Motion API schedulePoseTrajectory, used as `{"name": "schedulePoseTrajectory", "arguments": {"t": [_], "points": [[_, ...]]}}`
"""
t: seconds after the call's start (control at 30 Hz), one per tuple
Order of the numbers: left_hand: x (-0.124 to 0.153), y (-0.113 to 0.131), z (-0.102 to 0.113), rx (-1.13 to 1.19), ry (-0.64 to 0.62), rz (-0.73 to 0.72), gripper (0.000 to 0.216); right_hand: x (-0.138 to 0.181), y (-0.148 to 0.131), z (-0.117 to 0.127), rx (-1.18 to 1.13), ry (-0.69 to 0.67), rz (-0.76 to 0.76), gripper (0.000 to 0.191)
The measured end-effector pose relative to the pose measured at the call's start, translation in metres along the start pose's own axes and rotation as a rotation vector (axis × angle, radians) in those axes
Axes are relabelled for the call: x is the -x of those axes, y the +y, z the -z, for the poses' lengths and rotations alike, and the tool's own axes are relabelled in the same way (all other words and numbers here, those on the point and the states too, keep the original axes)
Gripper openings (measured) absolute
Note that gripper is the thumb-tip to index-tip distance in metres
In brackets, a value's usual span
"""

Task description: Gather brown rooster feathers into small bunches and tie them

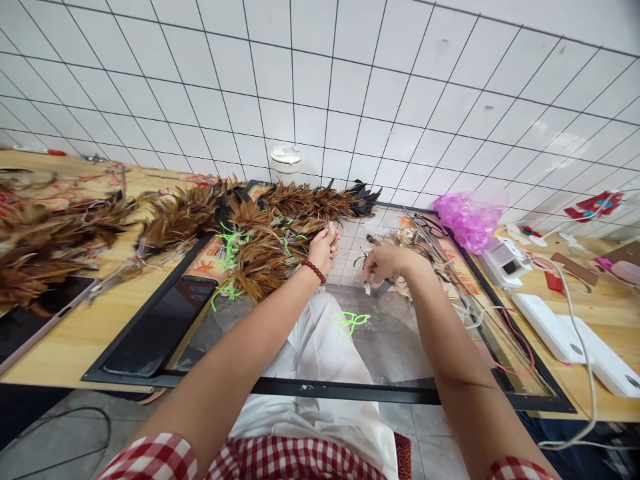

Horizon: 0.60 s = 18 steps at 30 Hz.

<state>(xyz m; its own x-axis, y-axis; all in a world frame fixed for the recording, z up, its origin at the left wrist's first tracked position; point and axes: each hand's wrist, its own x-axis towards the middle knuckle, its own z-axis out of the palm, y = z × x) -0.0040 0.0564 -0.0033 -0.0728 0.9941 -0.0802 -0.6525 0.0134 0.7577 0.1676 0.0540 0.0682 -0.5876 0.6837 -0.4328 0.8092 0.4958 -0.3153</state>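
Observation:
My left hand (324,249), with a red bead bracelet at the wrist, is closed on the stem ends of brown feathers beside the big feather pile (260,230). My right hand (384,263) is closed in a pinch over the glass panel (380,333), holding a small pale feather piece and what looks like a dark tool; I cannot make it out. Loose feathers and scraps (410,240) lie just behind the right hand. Green string (350,323) lies on the glass near me.
A black-framed glass panel is set in a wooden bench (75,347). More feather strings (45,240) lie left, with a phone (163,323) and tablet (25,327). A white cup (286,163), pink plastic bag (467,217), white devices (575,340) and cables sit behind and right.

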Motion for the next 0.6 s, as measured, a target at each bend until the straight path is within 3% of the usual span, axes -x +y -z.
{"name": "schedulePoseTrajectory", "arguments": {"t": [0.23, 0.33, 0.47, 0.6], "points": [[0.001, 0.003, -0.002, 0.029, 0.026, 0.024, 0.025, -0.016, -0.009, -0.013, 0.106, 0.048, -0.084, 0.022], [0.001, 0.003, -0.002, 0.039, 0.005, 0.027, 0.023, -0.015, -0.003, -0.011, 0.061, 0.106, -0.04, 0.014], [0.002, 0.001, -0.003, 0.003, -0.041, 0.019, 0.022, -0.014, 0.008, -0.004, -0.303, 0.371, 0.029, 0.006], [0.004, -0.002, -0.006, -0.051, -0.078, 0.003, 0.024, -0.022, 0.006, -0.005, -0.774, 0.538, 0.097, 0.02]]}}
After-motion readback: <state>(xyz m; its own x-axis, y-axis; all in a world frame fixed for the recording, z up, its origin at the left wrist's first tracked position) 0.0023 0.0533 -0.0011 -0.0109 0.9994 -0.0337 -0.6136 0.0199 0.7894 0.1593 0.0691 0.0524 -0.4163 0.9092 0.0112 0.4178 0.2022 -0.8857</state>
